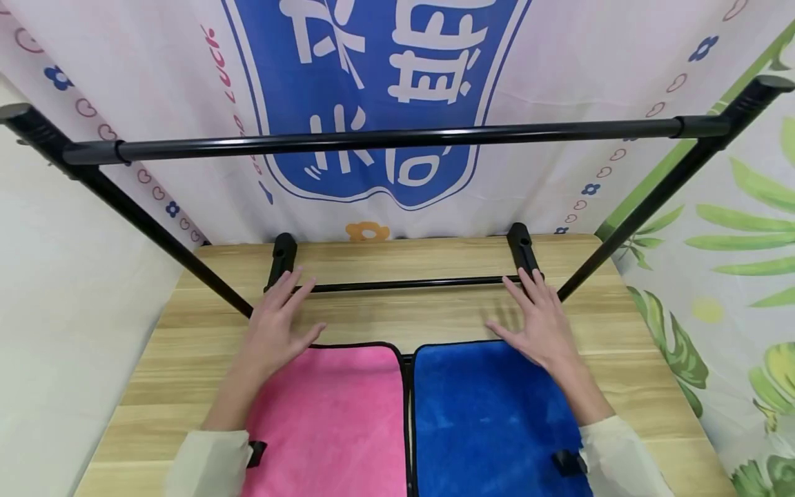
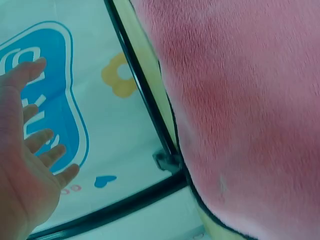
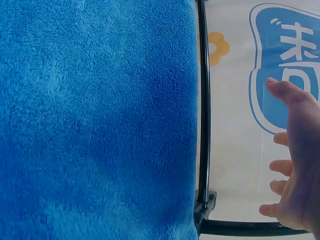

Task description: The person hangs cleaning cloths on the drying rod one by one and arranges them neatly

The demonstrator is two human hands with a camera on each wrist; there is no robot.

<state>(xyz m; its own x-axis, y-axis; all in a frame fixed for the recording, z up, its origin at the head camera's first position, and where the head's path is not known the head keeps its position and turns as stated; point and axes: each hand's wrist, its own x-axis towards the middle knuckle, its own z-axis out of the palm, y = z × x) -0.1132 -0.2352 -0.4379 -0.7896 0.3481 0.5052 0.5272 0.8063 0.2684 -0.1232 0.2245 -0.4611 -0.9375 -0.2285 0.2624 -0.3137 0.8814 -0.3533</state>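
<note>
In front of the black tubular rack (image 1: 397,140), above the wood-grain table (image 1: 161,373), lay a plush pink cloth (image 1: 335,421) and a plush blue cloth (image 1: 491,421), round-cornered and dark-edged. Near the rack's low bar (image 1: 397,284), the left hand (image 1: 276,331) and right hand (image 1: 542,324) had fingers spread, each grip loose and empty. Behind the rack, a white curtain (image 1: 571,62) carried red "LUCK" lettering (image 1: 219,61) and white Chinese characters (image 1: 428,76).
</note>
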